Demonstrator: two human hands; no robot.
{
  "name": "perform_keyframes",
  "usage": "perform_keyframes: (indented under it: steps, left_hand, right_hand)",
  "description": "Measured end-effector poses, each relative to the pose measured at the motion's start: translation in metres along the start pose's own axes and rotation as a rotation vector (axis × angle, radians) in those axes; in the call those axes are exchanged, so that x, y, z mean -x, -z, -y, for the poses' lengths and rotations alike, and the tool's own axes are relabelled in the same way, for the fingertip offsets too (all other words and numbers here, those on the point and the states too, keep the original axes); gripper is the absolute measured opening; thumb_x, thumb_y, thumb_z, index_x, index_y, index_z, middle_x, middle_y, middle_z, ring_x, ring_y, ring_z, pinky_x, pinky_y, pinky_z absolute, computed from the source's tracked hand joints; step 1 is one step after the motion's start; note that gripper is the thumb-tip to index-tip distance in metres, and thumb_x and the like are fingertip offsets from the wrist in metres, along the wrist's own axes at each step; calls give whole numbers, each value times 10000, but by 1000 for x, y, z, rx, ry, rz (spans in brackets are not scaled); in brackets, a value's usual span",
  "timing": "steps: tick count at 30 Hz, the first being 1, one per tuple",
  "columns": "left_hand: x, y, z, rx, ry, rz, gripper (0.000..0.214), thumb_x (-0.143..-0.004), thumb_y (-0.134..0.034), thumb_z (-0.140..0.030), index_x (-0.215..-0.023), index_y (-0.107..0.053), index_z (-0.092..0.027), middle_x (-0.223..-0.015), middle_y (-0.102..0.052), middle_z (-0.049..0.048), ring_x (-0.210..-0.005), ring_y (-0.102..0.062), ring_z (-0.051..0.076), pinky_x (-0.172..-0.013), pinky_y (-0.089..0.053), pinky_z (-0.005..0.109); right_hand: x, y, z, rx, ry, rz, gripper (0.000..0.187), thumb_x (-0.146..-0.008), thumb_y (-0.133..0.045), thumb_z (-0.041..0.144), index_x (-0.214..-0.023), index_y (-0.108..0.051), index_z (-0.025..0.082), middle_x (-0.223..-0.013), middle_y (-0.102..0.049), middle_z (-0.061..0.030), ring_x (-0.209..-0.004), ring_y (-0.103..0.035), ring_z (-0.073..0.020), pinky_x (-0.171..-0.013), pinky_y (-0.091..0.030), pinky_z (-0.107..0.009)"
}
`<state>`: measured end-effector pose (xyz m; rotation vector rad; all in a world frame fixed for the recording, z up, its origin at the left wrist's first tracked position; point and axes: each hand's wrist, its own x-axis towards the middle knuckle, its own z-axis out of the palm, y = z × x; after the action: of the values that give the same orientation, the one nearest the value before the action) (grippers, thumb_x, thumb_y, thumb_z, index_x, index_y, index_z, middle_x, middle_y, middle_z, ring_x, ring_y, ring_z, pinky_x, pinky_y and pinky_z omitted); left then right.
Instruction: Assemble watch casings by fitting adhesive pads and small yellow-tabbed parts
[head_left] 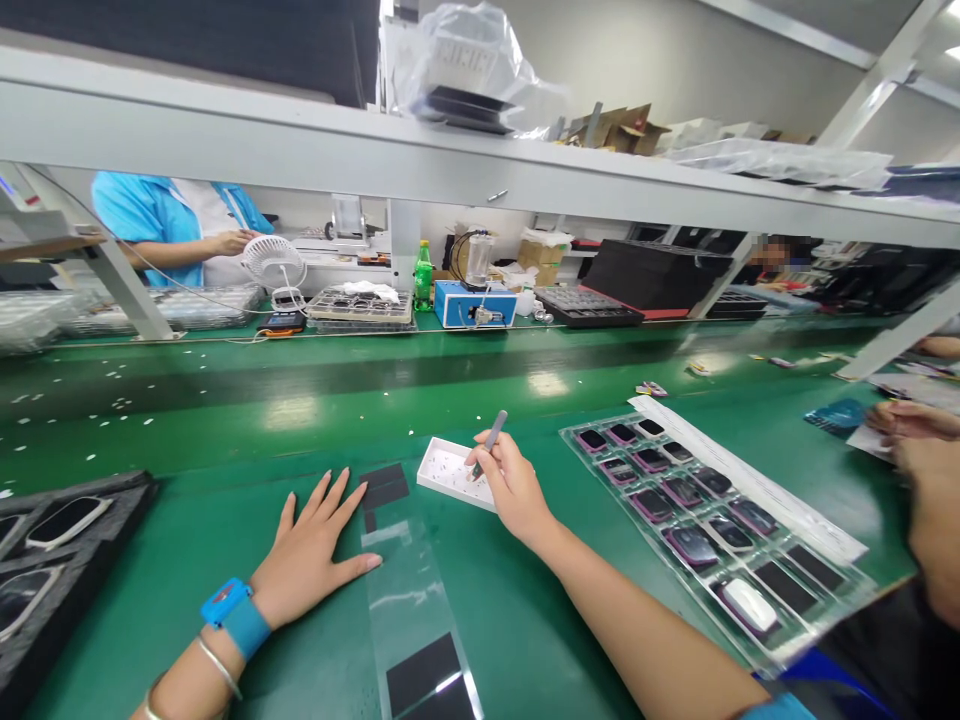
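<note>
Right hand (514,490) grips a grey pen-like tool (493,435) pencil-style, tip angled down over a white tray (442,465) near the desk's (150,600) front edge, probably for reaching inside. Left hand (311,555) lies open and flat beside a clear film strip (409,590), apparently bracing.

The worktop (480,385) is green, flecked with small white specks toward the far left. The wristband (236,617) is bright blue with a red patch. The shallow tray (450,475) is white; the pen-like tool (491,430) is grey. The clear blister tray (604,425) carries black pieces with magenta rims. The film strip (409,590) bears black rectangles. The co-worker's smock (142,215) is blue and white.
</note>
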<state>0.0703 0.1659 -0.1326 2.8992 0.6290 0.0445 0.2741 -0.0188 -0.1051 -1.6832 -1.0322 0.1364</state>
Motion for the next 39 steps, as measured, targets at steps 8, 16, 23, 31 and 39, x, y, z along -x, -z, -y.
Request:
perform_keyframes:
  steps: [8,16,23,31,39]
  left_hand:
    - [0,3,-1,0,6,22,803,-747,-397,-696,-1413,-212,-288,-1508,-123,56,-1378,-78,328,-1057,-112,627]
    - [-1,2,-2,-1,4,14,803,-745,-403,-693,-1412,-215,-287,-1506,-132,60,-1375,-85,336,-1055,-122,627]
    - [-1,2,-2,3,6,4,792,-744,-426,-681,-1408,-222,-300,-1504,-154,56,-1373,-104,340,-1053,-132,628]
    - [-1,5,-4,-10,31,59,811,-748,-377,-704,-1419,-197,-286,-1511,-83,37,-1384,-38,303,-1069,-91,608]
    - [0,4,-3,0,20,41,815,-746,-380,-707,-1418,-206,-281,-1510,-106,49,-1382,-58,317,-1064,-102,617]
  right_hand:
    - [-3,4,-6,194,-38,-124,271,-906,-330,317,-1119,-438,188,-823,-622,-36,-730,-603,-168,-657,-457,-283]
    - [-4,4,-8,321,-86,-107,305,-902,-324,297,-1155,-459,191,-870,-636,-52,-774,-595,-193,-673,-444,-305]
    - [1,0,-1,84,4,-21,247,-917,-348,326,-1108,-443,202,-861,-628,-32,-715,-599,-151,-696,-460,-278]
    - [3,0,-2,77,4,-23,253,-921,-346,345,-1096,-460,202,-863,-615,-32,-718,-591,-149,-684,-458,-271]
    - [2,2,-2,203,-28,-92,280,-914,-332,330,-1119,-463,191,-858,-619,-49,-779,-583,-181,-680,-440,-289]
